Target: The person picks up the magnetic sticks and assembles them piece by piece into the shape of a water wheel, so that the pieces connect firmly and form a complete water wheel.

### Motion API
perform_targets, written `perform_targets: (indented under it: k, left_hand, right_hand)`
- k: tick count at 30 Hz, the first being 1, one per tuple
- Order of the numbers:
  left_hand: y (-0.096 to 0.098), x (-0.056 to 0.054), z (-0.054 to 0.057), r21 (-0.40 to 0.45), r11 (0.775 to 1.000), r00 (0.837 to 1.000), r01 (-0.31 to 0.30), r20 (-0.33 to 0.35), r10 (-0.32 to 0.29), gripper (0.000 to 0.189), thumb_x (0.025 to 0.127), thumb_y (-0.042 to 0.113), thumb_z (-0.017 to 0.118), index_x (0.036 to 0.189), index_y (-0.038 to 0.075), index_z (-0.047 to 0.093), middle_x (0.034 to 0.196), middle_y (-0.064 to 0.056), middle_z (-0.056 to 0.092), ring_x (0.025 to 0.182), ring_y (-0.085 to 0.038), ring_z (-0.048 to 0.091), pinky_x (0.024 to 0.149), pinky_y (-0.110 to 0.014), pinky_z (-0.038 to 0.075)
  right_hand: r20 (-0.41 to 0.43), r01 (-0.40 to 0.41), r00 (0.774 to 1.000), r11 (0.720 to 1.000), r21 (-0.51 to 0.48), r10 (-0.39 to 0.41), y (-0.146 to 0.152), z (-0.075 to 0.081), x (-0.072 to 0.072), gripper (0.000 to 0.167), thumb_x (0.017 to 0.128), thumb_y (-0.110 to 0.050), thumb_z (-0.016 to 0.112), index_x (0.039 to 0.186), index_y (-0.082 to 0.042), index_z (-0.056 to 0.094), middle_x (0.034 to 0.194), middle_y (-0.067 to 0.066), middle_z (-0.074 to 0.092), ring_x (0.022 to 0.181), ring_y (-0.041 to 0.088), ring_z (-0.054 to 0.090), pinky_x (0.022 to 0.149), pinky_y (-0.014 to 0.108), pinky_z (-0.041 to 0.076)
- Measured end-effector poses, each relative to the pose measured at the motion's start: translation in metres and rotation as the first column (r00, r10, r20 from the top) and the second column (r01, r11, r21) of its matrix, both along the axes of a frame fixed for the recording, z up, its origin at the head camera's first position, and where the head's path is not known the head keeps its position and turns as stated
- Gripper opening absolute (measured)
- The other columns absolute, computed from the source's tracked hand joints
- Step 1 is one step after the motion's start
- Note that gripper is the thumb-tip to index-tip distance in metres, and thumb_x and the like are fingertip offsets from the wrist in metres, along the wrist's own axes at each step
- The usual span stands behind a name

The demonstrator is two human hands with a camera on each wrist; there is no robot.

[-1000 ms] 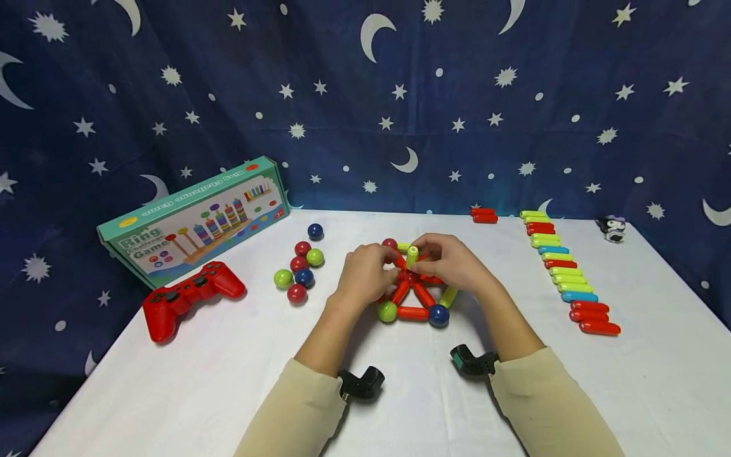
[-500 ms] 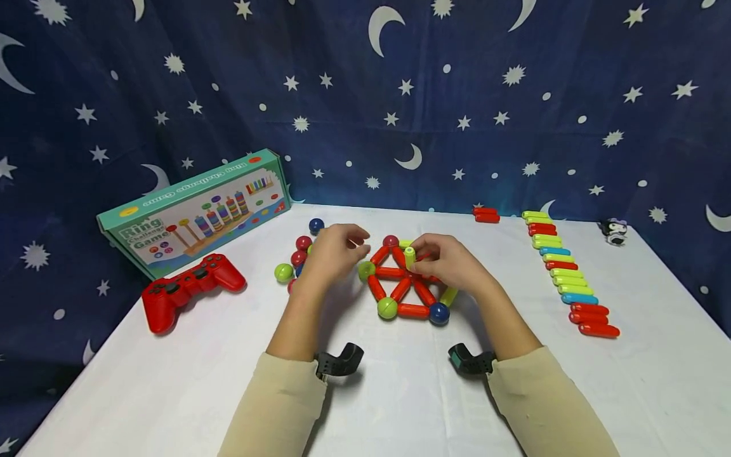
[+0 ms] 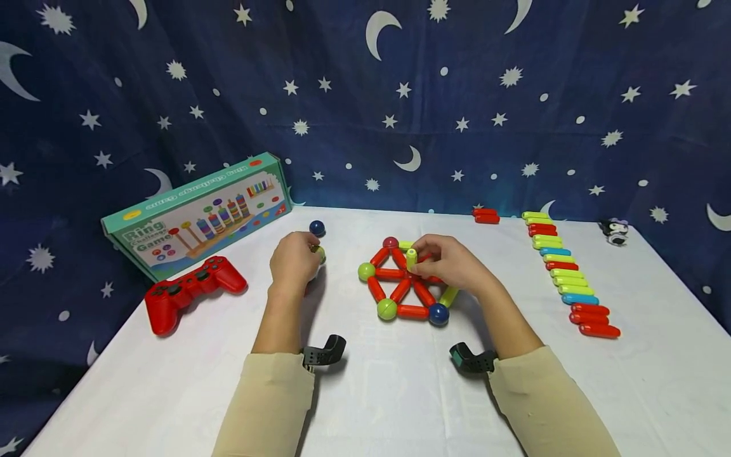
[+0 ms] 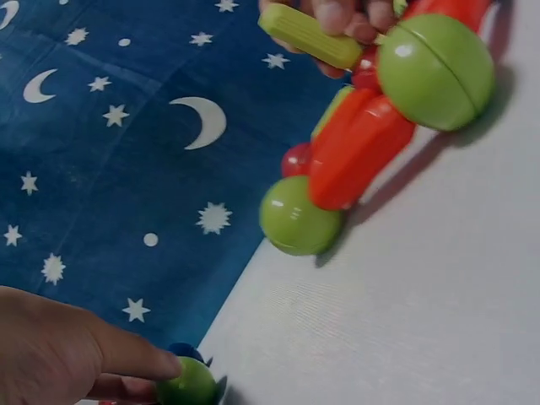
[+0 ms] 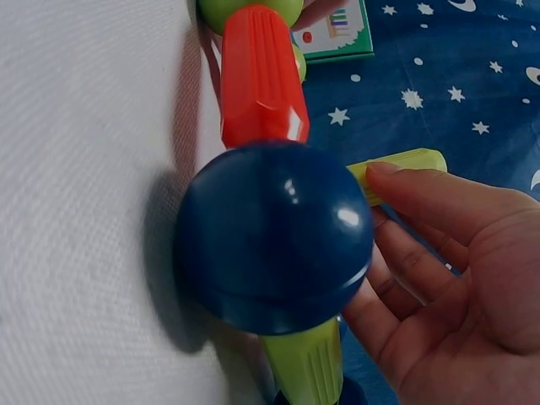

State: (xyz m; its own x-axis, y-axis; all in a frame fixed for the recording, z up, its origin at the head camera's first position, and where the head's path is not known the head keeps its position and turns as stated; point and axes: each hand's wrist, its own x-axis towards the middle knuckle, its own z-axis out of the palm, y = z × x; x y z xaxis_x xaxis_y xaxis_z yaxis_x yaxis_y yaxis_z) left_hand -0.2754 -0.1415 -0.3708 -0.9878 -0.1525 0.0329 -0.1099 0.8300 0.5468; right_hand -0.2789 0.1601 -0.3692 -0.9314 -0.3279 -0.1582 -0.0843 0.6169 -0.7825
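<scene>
My left hand [image 3: 292,263] is at the loose balls on the left, thumb and finger pinching a green ball [image 4: 191,385]; its palm hides several other balls. My right hand [image 3: 448,259] pinches a yellow-green magnetic stick [image 3: 411,258], which stands upright at the centre of a flat wheel-shaped frame. Red sticks [image 3: 412,312] and yellow-green sticks form this frame, with balls at its corners: green [image 3: 387,309], dark blue [image 3: 438,314] and red [image 3: 391,242] among them. The right hand covers part of the frame's far right side. In the right wrist view, the dark blue ball looms large beside that hand.
A dark blue ball [image 3: 316,228] lies beyond the left hand. Farther left are a red game controller [image 3: 194,292] and a green game box [image 3: 200,216]. Loose sticks [image 3: 565,280] line the right, with two red ones [image 3: 486,216] and a small figurine [image 3: 615,231] at the back.
The left hand has left the frame, moved left to the loose balls and taken hold of a green one. The right hand stays at the centre, still pinching the upright stick.
</scene>
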Motion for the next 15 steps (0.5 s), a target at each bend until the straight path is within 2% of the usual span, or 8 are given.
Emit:
perform_targets:
  k: [5, 9, 12, 15]
  left_hand:
    - [0.004, 0.002, -0.005, -0.058, 0.998, 1.0, -0.01, -0.009, 0.009, 0.036, 0.087, 0.006, 0.068, 0.122, 0.008, 0.075, 0.124, -0.015, 0.072, 0.114, -0.039, 0.065, 0.096, -0.057, 0.05]
    - [0.01, 0.002, -0.003, -0.089, 0.996, 1.0, 0.0, -0.023, -0.002, 0.033, 0.087, 0.009, 0.07, 0.119, 0.007, 0.075, 0.12, -0.015, 0.074, 0.111, -0.04, 0.066, 0.095, -0.059, 0.049]
    - [0.014, 0.002, 0.0, -0.086, 0.996, 0.999, 0.009, -0.031, -0.012, 0.031, 0.089, 0.015, 0.071, 0.119, 0.006, 0.075, 0.116, -0.016, 0.075, 0.111, -0.039, 0.066, 0.096, -0.059, 0.049]
    - [0.019, 0.003, 0.006, -0.025, 0.999, 0.998, 0.043, -0.053, -0.044, 0.032, 0.092, 0.021, 0.074, 0.121, 0.007, 0.074, 0.115, -0.015, 0.075, 0.111, -0.036, 0.066, 0.096, -0.054, 0.05]
  right_hand:
    - [0.003, -0.013, 1.0, 1.0, 0.0, 0.013, 0.0, -0.001, -0.001, 0.035, 0.093, -0.019, 0.076, 0.126, -0.009, 0.067, 0.117, 0.013, 0.072, 0.098, 0.025, 0.068, 0.093, 0.04, 0.055]
    - [0.004, -0.012, 1.0, 1.0, -0.005, 0.012, 0.001, 0.0, -0.001, 0.035, 0.093, -0.019, 0.075, 0.125, -0.01, 0.067, 0.118, 0.013, 0.072, 0.098, 0.025, 0.068, 0.093, 0.04, 0.055]
    - [0.008, -0.01, 1.0, 1.0, -0.009, 0.011, 0.001, 0.0, -0.001, 0.034, 0.093, -0.019, 0.075, 0.125, -0.011, 0.067, 0.118, 0.012, 0.072, 0.098, 0.024, 0.069, 0.094, 0.041, 0.056]
    - [0.012, -0.009, 1.0, 1.0, -0.011, 0.009, 0.002, 0.0, -0.002, 0.033, 0.093, -0.019, 0.074, 0.125, -0.011, 0.067, 0.118, 0.012, 0.072, 0.097, 0.023, 0.069, 0.095, 0.042, 0.056]
